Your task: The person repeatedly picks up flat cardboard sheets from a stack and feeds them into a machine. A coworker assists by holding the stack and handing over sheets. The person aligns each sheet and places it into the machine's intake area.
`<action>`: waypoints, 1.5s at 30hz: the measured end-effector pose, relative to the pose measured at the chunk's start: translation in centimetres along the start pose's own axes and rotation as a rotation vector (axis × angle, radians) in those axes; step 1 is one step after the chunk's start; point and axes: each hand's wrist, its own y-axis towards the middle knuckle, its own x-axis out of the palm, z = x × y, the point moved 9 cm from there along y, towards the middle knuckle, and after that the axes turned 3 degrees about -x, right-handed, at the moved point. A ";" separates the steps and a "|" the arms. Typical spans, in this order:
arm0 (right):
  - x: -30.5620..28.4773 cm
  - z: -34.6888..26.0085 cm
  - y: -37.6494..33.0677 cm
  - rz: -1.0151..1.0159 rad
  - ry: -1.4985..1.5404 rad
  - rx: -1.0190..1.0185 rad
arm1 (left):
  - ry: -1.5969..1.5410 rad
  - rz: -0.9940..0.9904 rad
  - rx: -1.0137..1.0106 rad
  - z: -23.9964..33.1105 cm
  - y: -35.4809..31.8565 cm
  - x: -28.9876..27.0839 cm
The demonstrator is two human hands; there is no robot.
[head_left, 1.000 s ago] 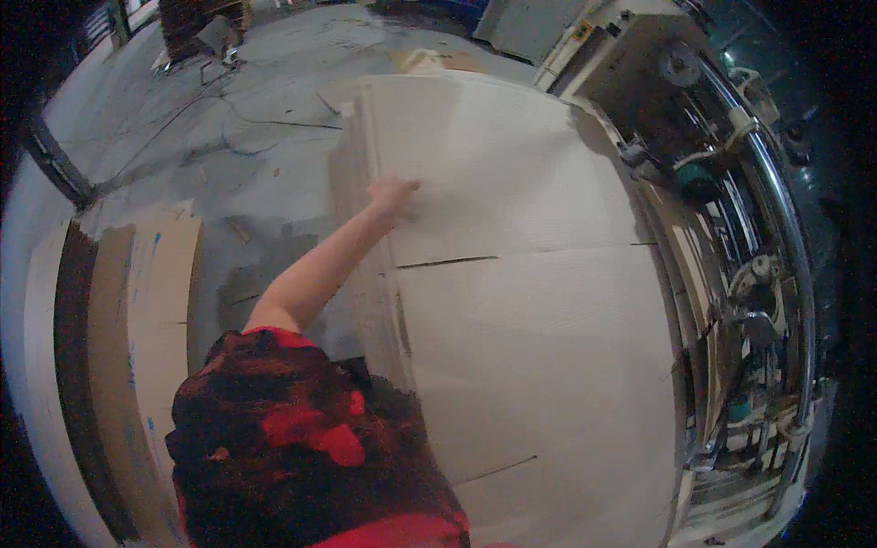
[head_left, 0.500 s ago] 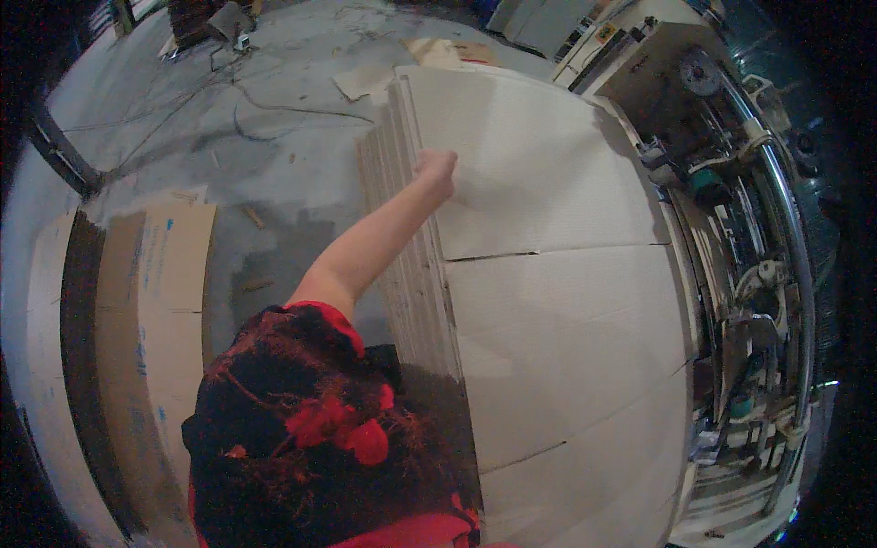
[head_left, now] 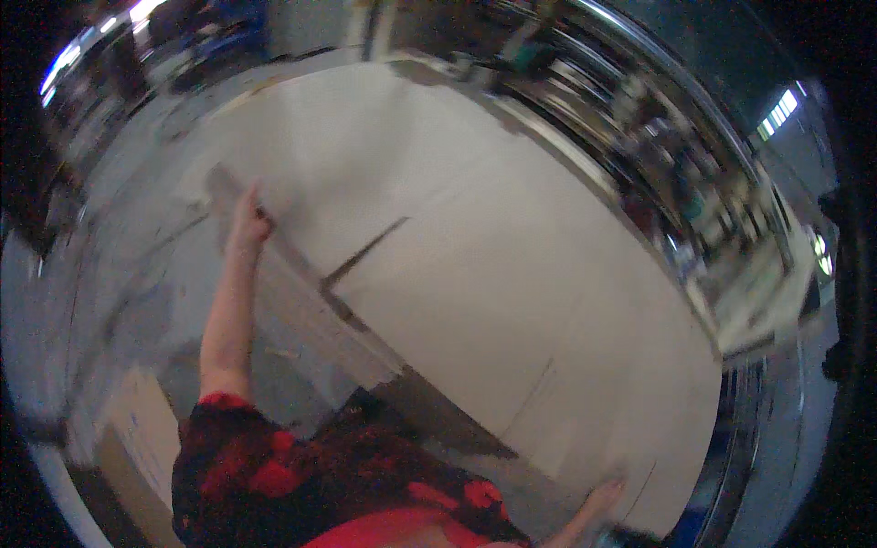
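Atop a stack [head_left: 306, 320] lies a pale cardboard sheet [head_left: 484, 283], the left hand [head_left: 248, 221] at its far-left edge, the right hand [head_left: 603, 500] at its near end, fingers too blurred to tell whether open or gripping.

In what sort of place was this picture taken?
Probably a factory or workshop that handles cardboard: large, flat, pale cardboard sheets lie stacked before the person, a long machine of dark and shiny metal stands beyond, and tan cardboard panels are at lower left.
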 end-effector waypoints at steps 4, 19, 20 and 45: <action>-0.3 4.2 -1.1 0.099 0.425 0.235 | 0.221 0.031 -0.008 4.8 1.7 1.7; 9.6 21.6 -12.9 0.442 1.436 1.075 | 1.308 -0.434 0.488 18.7 2.3 6.7; 10.0 21.8 -14.3 0.468 1.488 1.103 | 1.393 -0.455 0.476 16.7 0.3 7.4; -13.7 11.1 -9.5 0.372 1.363 0.226 | 1.884 -1.353 0.709 -14.6 -29.1 24.4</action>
